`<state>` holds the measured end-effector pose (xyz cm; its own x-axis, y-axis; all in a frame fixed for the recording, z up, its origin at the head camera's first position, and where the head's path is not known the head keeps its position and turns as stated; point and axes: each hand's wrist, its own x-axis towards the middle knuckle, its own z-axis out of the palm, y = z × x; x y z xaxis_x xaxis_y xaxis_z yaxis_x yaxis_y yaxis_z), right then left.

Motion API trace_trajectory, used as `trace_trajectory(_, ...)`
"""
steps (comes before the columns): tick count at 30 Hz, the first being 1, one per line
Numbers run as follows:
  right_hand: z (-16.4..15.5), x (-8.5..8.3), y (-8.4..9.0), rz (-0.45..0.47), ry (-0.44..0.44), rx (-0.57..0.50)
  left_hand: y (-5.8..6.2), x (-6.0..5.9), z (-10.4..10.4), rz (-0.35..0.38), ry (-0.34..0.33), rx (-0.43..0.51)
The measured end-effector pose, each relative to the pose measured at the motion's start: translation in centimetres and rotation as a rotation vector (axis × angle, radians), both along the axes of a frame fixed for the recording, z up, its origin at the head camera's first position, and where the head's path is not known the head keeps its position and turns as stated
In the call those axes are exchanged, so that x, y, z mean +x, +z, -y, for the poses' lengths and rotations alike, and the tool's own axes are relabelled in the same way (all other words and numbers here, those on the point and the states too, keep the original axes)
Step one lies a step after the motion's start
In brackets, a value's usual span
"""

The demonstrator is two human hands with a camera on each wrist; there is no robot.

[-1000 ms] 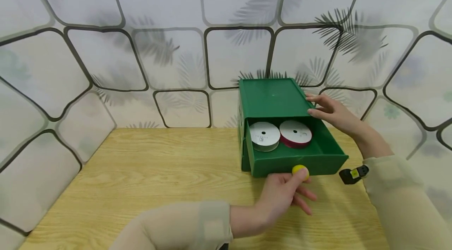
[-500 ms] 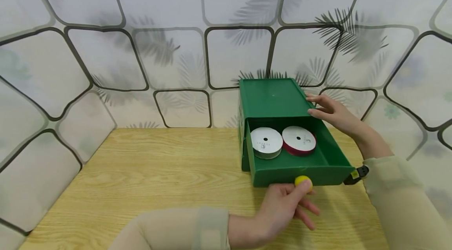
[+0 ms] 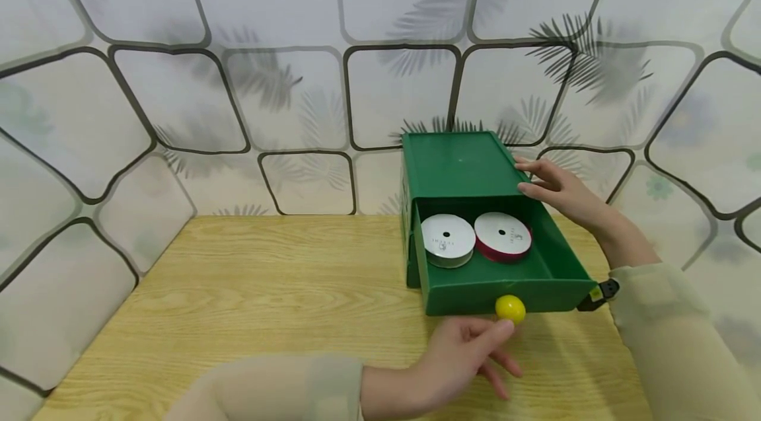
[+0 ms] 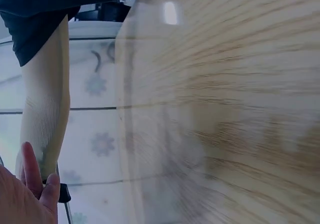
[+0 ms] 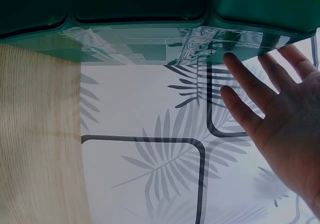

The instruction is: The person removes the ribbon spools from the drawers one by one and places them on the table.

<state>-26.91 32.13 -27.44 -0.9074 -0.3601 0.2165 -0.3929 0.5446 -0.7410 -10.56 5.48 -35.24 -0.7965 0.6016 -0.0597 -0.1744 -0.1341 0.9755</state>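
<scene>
A green box (image 3: 460, 163) stands at the back right of the wooden table (image 3: 267, 289), its drawer (image 3: 505, 289) pulled out toward me. Inside lie a silver ribbon spool (image 3: 448, 239) and a red ribbon spool (image 3: 503, 236). A yellow knob (image 3: 510, 308) sits on the drawer front. My left hand (image 3: 475, 348) lies just below the knob with relaxed fingers and holds nothing. My right hand (image 3: 553, 186) rests flat against the box's right side; the right wrist view shows its fingers (image 5: 250, 89) spread against the green box (image 5: 140, 14).
Patterned white panels (image 3: 238, 97) wall in the table at the back and both sides. The wooden top (image 4: 240, 109) left of the box is bare. A small black camera (image 3: 602, 292) sits on my right wrist beside the drawer's corner.
The drawer slid a little farther out toward me. My left hand then let go of the yellow knob and dropped slightly below it. The right hand stayed on the box.
</scene>
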Motion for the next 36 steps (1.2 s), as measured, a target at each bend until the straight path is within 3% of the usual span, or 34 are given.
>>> trace_trajectory(7, 0.1, 0.1, -0.1, -0.016, 0.007, -0.009, -1.7, -0.1, 2.8, -0.09, -0.061, -0.009)
trace_trajectory(13, 0.1, 0.1, -0.2, -0.018, 0.006, -0.013, -3.4, -1.1, 6.0, -0.142, -0.112, -0.051)
trace_trajectory(20, 0.2, 0.1, -0.2, -0.025, 0.002, -0.013, -3.7, -2.8, 10.2, -0.221, -0.162, -0.086)
trace_trajectory(26, 0.2, 0.1, -0.1, -0.028, 0.001, -0.01, -2.2, -5.2, 13.2, -0.35, -0.119, -0.13)
trace_trajectory(31, 0.2, 0.2, -0.1, -0.032, 0.003, -0.008, 0.3, -7.4, 14.9, -0.487, -0.096, -0.135)
trace_trajectory(36, 0.4, 0.3, 0.0, -0.033, 0.007, -0.021, 3.4, -9.5, 15.4, -0.579, -0.076, -0.127)
